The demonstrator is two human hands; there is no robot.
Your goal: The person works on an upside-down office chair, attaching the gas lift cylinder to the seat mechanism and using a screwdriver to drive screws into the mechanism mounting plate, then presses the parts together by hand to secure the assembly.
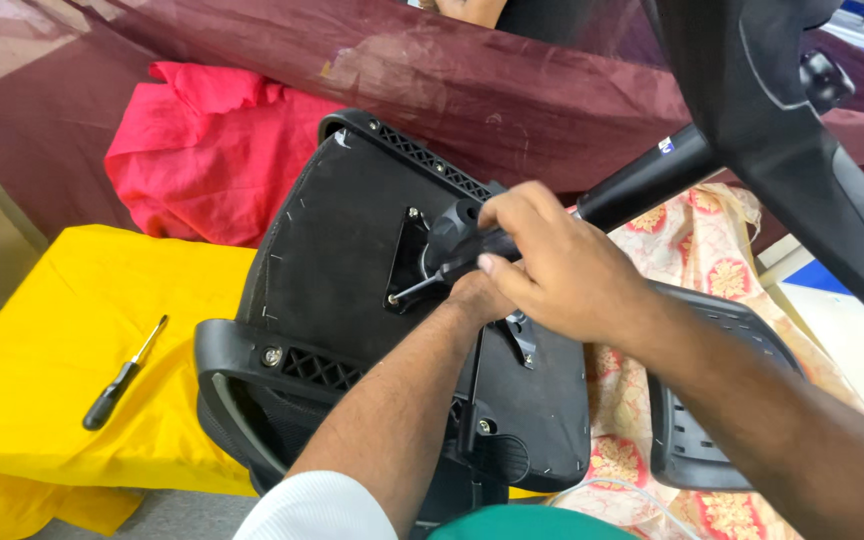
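Yellow cloth (pixel 72 300); right grip (pixel 552 270) (closed) around screwdriver (pixel 457 265).

Yellow cloth (pixel 72 330) spread over the table, a spare black-handled screwdriver (pixel 122 375) lying on the yellow cloth, crumpled red cloth (pixel 202 150) just beyond it, maroon sheet (pixel 352 60) further back, floral cream-and-red fabric (pixel 697 250) off to its right

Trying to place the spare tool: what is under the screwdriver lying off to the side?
The spare screwdriver lies flat on a yellow cloth. Whatever is beneath that cloth is covered and cannot be seen.
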